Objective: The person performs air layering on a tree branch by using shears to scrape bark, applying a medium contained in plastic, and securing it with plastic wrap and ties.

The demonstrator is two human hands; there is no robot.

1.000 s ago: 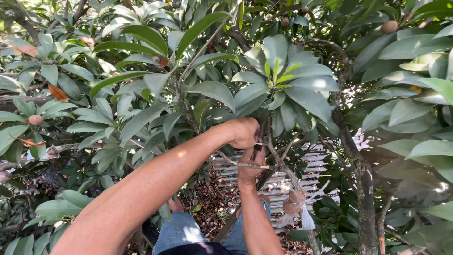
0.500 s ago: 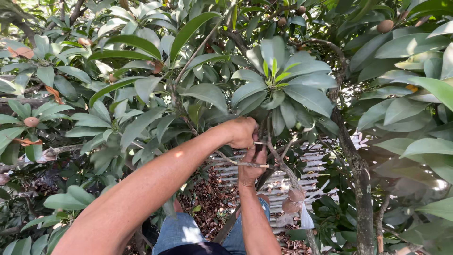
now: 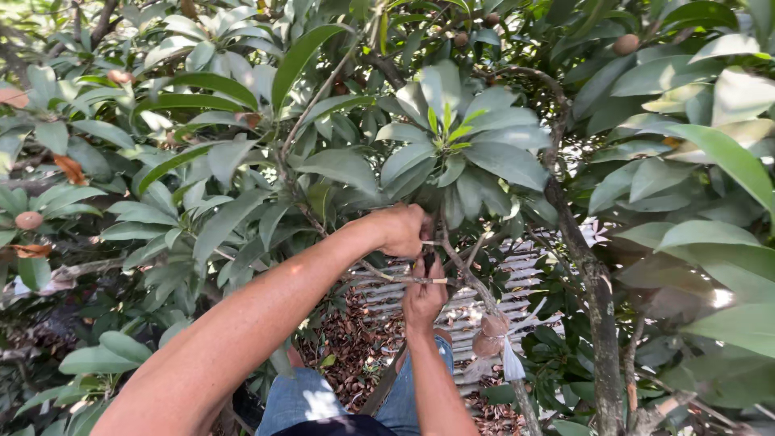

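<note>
Broad green leaves (image 3: 339, 165) crowd all around. A small round brown fruit (image 3: 29, 220) hangs at the far left, another fruit (image 3: 626, 44) high on the right. A rough trunk (image 3: 601, 323) rises at right. Below lie dry leaf litter (image 3: 355, 347) and a pale ribbed sheet (image 3: 460, 311).

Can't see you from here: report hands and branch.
Left hand gripping thin branch. Right hand below, on same branch. Leaves crowd overhead.
</note>
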